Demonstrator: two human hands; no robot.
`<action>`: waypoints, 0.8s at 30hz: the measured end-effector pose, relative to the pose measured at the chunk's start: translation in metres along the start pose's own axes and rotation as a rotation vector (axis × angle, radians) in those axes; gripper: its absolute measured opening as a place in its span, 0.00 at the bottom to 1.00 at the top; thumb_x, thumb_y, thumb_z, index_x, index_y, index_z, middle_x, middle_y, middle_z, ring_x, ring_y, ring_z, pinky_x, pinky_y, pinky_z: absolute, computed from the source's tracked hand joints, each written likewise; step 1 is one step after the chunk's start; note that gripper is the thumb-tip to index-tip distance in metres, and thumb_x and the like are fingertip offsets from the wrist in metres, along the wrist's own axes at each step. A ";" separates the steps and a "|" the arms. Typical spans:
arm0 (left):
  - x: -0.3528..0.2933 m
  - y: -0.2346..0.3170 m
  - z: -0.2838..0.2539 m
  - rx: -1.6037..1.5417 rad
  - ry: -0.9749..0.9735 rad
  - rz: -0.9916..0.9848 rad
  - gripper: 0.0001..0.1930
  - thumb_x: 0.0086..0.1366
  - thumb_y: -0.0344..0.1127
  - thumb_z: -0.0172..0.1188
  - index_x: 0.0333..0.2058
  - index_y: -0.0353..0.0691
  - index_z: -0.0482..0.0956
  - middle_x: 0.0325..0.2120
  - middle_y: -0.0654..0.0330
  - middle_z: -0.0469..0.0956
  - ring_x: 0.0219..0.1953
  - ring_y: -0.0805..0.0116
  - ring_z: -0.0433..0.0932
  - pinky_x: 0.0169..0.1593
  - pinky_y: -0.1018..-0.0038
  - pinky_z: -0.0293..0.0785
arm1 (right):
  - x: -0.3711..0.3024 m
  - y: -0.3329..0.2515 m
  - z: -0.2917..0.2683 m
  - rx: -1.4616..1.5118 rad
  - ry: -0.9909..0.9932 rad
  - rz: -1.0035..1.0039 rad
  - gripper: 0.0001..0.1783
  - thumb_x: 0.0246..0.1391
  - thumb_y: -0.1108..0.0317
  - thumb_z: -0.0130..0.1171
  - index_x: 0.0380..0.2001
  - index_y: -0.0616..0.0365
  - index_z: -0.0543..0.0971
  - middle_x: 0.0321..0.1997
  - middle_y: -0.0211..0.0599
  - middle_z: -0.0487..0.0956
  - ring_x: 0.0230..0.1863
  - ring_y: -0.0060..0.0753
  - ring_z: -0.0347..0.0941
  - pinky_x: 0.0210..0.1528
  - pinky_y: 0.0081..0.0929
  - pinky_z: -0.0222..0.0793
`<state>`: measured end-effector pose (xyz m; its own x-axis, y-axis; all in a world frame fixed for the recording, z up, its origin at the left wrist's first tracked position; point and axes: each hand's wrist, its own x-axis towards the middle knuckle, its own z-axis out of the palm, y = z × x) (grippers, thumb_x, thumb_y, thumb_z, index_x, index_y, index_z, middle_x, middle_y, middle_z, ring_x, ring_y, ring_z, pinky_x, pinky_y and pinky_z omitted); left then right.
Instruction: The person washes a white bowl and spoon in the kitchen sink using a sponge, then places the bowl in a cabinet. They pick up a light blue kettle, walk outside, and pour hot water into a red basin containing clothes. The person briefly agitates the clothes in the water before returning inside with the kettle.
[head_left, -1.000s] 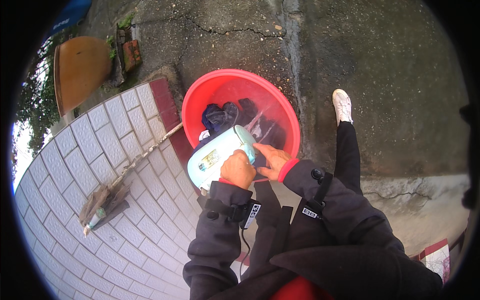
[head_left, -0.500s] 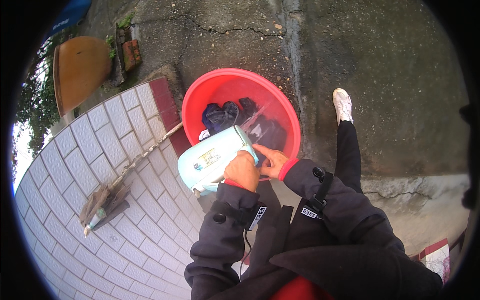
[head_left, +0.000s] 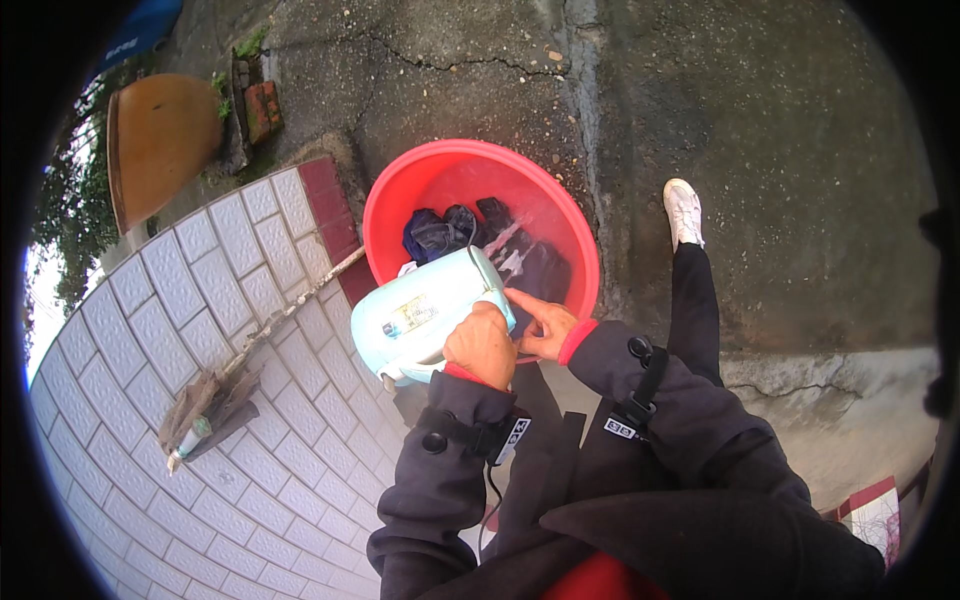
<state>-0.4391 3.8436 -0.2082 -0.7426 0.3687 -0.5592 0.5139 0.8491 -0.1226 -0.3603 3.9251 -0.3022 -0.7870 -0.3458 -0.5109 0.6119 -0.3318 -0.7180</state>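
My left hand (head_left: 482, 344) is closed round the handle of a pale blue electric kettle (head_left: 415, 310). The kettle lies tipped over the near-left rim of a red plastic basin (head_left: 400, 185), its top end toward the basin. Beside it, my right hand (head_left: 543, 325) has its fingers apart, the index finger stretched to the kettle's top end near the handle. Dark wet clothes (head_left: 440, 235) lie in the basin, with steam or a pale stream of water over them. The kettle hides part of the clothes and of the rim.
A white tiled wall (head_left: 150, 300) stands at the left, with a stick and ragged cloth (head_left: 215, 400) against it. Beyond are a brown board (head_left: 165, 140) and a brick (head_left: 263, 110). A white shoe (head_left: 684, 212) rests on the cracked concrete ground (head_left: 800, 180) to the right.
The kettle has shifted slightly left, its base end a little higher in the picture, with my left hand still on the handle. My right hand has barely moved.
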 end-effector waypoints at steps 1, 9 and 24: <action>0.000 0.001 -0.001 0.015 0.010 0.004 0.10 0.35 0.28 0.59 0.17 0.36 0.66 0.11 0.53 0.72 0.15 0.59 0.74 0.20 0.72 0.70 | -0.001 -0.002 -0.001 0.015 -0.004 -0.007 0.42 0.39 0.75 0.55 0.58 0.53 0.48 0.19 0.33 0.73 0.21 0.19 0.68 0.24 0.20 0.62; 0.002 0.007 -0.005 0.128 0.038 0.022 0.11 0.35 0.29 0.60 0.18 0.37 0.66 0.10 0.54 0.71 0.15 0.59 0.74 0.20 0.72 0.70 | -0.003 -0.007 -0.003 0.086 -0.038 0.001 0.43 0.39 0.76 0.53 0.59 0.52 0.46 0.20 0.32 0.73 0.22 0.18 0.68 0.26 0.20 0.63; -0.002 0.013 -0.009 0.211 0.065 0.031 0.09 0.37 0.30 0.59 0.16 0.40 0.65 0.09 0.57 0.71 0.14 0.64 0.74 0.17 0.75 0.68 | -0.004 -0.004 -0.001 0.201 -0.066 -0.003 0.43 0.39 0.80 0.52 0.59 0.51 0.46 0.25 0.33 0.73 0.27 0.19 0.68 0.31 0.19 0.64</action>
<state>-0.4355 3.8572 -0.2012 -0.7481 0.4227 -0.5116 0.6100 0.7416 -0.2791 -0.3593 3.9289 -0.2976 -0.7858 -0.3995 -0.4722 0.6184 -0.4986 -0.6074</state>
